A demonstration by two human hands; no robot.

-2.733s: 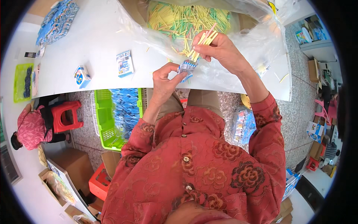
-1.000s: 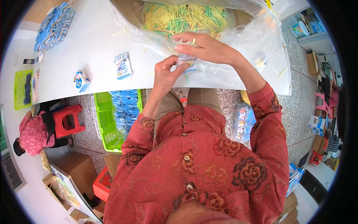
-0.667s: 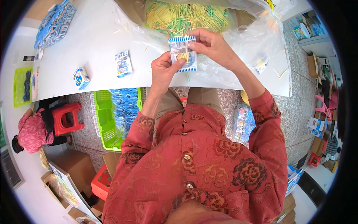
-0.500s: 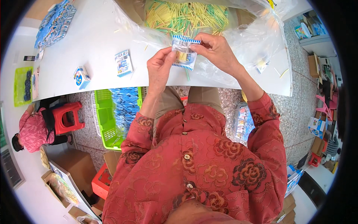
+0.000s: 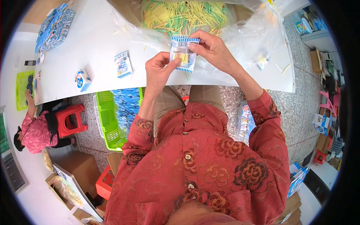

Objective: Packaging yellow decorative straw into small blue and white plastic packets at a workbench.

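Observation:
Both hands hold one small clear packet [image 5: 183, 62] with blue-and-white striped ends, upright over the near edge of the white table. Short yellow and reddish sticks show through its lower half. My left hand [image 5: 159, 71] pinches its lower left side, the thumb lying across the front. At the upper right edge, my right hand [image 5: 213, 50] grips it between thumb and fingers. Beyond the hands lies a big heap of thin yellow, green and pink sticks [image 5: 183, 17] inside a clear plastic bag [image 5: 247, 41].
On the table [image 5: 101, 41] lie a flat blue-and-white packet [image 5: 123, 64], a small blue-and-white box [image 5: 82, 80] and a stack of blue packets [image 5: 56, 28]. Below are a green crate [image 5: 112, 135] of blue packets and a red stool [image 5: 71, 120]. Another person [image 5: 37, 131] sits at left.
The packet has shifted slightly left and turned more upright, and the sticks inside show more clearly. Both hands keep hold. The other person's arm now reaches into the green tray.

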